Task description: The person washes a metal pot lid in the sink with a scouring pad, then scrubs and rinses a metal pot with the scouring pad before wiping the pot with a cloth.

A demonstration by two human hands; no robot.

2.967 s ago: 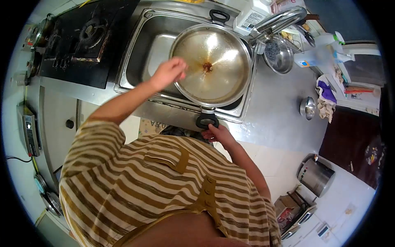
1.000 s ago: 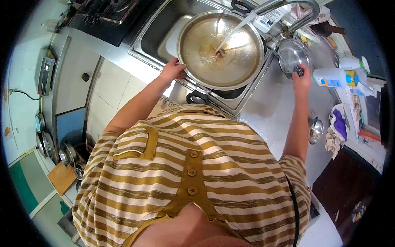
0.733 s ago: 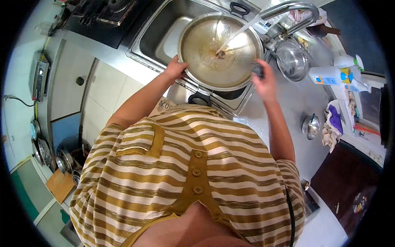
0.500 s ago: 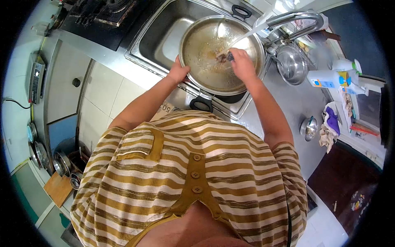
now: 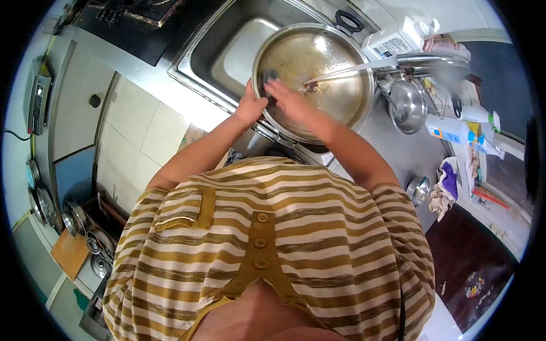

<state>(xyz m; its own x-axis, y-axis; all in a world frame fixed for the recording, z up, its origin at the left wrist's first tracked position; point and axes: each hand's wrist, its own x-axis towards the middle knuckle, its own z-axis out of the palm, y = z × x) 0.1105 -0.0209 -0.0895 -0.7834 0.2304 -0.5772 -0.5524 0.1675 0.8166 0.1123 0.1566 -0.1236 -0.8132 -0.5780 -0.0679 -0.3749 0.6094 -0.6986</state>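
Observation:
A wide steel pan (image 5: 341, 108) with black handles lies over the double sink. My left hand (image 5: 250, 107) grips its near-left rim, thumb on the edge. My right hand (image 5: 289, 101), a little blurred, holds a dark scouring pad (image 5: 269, 78) against the pan's inner left side. A stream of water runs from the faucet (image 5: 432, 61) into the pan, beside a brown burnt spot (image 5: 309, 87) near its middle.
A steel bowl (image 5: 410, 105) stands right of the sink, a small metal bowl (image 5: 418, 190) nearer. White bottles (image 5: 392, 42) are behind the faucet. A black stove (image 5: 142, 28) is at the left, a purple and beige cloth (image 5: 445, 184) at the right.
My right hand took the dark pad from the steel bowl, brought it into the pan and moved to the left side. My left hand stays at the rim. Water now runs from the faucet.

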